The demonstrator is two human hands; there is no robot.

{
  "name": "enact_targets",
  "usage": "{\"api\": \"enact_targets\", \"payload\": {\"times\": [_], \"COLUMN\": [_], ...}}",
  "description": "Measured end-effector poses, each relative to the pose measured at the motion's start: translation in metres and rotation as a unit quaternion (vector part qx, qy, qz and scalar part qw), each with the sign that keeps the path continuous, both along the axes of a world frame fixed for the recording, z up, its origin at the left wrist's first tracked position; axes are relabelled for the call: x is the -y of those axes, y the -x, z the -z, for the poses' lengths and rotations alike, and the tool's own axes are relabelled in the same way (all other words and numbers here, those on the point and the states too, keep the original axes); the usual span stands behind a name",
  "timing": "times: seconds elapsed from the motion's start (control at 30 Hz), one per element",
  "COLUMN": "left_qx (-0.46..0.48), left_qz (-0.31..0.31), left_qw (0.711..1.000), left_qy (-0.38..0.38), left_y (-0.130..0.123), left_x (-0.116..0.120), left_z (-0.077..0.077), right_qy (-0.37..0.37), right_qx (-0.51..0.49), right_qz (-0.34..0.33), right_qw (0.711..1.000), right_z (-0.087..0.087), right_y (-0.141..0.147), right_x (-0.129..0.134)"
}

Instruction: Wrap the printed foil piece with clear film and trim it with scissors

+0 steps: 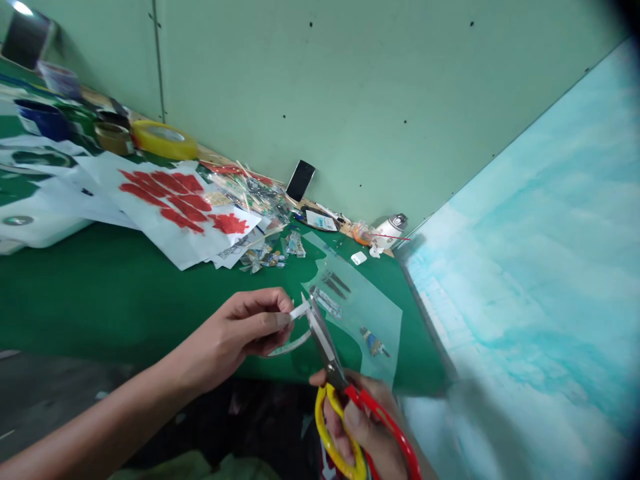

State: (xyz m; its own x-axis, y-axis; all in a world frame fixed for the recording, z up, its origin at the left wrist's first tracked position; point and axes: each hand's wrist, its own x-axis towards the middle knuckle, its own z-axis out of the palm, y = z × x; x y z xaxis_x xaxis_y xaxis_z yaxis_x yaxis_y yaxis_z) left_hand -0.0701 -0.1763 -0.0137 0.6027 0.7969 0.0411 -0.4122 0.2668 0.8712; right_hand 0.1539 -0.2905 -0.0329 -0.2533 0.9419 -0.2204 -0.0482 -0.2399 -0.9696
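Left hand (257,323): thumb and fingertips pinched together on a narrow pale strip (300,311), forearm entering from 8 o'clock. Right hand (370,420): closed about the yellow and red handles of the scissors (327,350), at 5 o'clock from the blade tips; the blades point to 11 o'clock, parted at the strip's free end. At 3 o'clock from the tips, a translucent sheet (385,310) bearing small cutouts lies on the green tabletop (115,300), partly hidden by the blades. At 10 o'clock, red-painted paper (175,250); beyond it, a yellow tape roll (150,139). At 12 o'clock, a smartphone (301,180) leans against the wall (370,87); at 2 o'clock, a spray can (391,232).
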Motion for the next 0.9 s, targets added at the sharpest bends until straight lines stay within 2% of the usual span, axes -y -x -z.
{"api": "enact_targets", "payload": {"times": [0.23, 0.4, 0.5, 0.53, 0.6, 0.63, 0.7, 0.77, 0.8, 0.9], "left_qx": [0.017, 0.001, -0.029, -0.042, -0.076, -0.098, -0.161, -0.251, -0.301, -0.453], "left_qz": [0.004, -0.019, -0.029, -0.035, -0.052, -0.064, -0.095, -0.139, -0.167, -0.229], "left_qw": [1.0, 1.0, 0.999, 0.998, 0.996, 0.993, 0.981, 0.945, 0.911, 0.779], "left_qy": [0.003, 0.017, 0.019, 0.018, 0.006, -0.007, -0.059, -0.158, -0.226, -0.369], "left_y": [0.002, 0.007, 0.013, 0.016, 0.024, 0.028, 0.038, 0.047, 0.052, 0.061], "left_x": [0.004, 0.003, 0.003, 0.004, 0.005, 0.005, 0.0, -0.012, -0.021, -0.054], "left_z": [0.002, 0.001, 0.001, 0.002, 0.003, 0.003, 0.004, 0.005, 0.006, 0.009], "right_qy": [-0.028, -0.078, -0.129, -0.143, -0.162, -0.157, -0.131, -0.111, -0.102, -0.071], "right_qx": [0.08, 0.069, 0.126, 0.18, 0.312, 0.396, 0.583, 0.628, 0.646, 0.69], "right_qz": [0.028, 0.124, 0.19, 0.222, 0.292, 0.312, 0.275, 0.262, 0.256, 0.228], "right_qw": [0.996, 0.987, 0.965, 0.948, 0.89, 0.849, 0.754, 0.725, 0.712, 0.684], "right_z": [-0.002, -0.007, -0.011, -0.01, -0.005, -0.001, 0.01, 0.021, 0.026, 0.039], "right_y": [0.0, -0.004, -0.025, -0.039, -0.073, -0.094, -0.138, -0.18, -0.199, -0.245], "right_x": [0.009, 0.011, 0.006, 0.001, -0.015, -0.026, -0.051, -0.079, -0.092, -0.126]}}
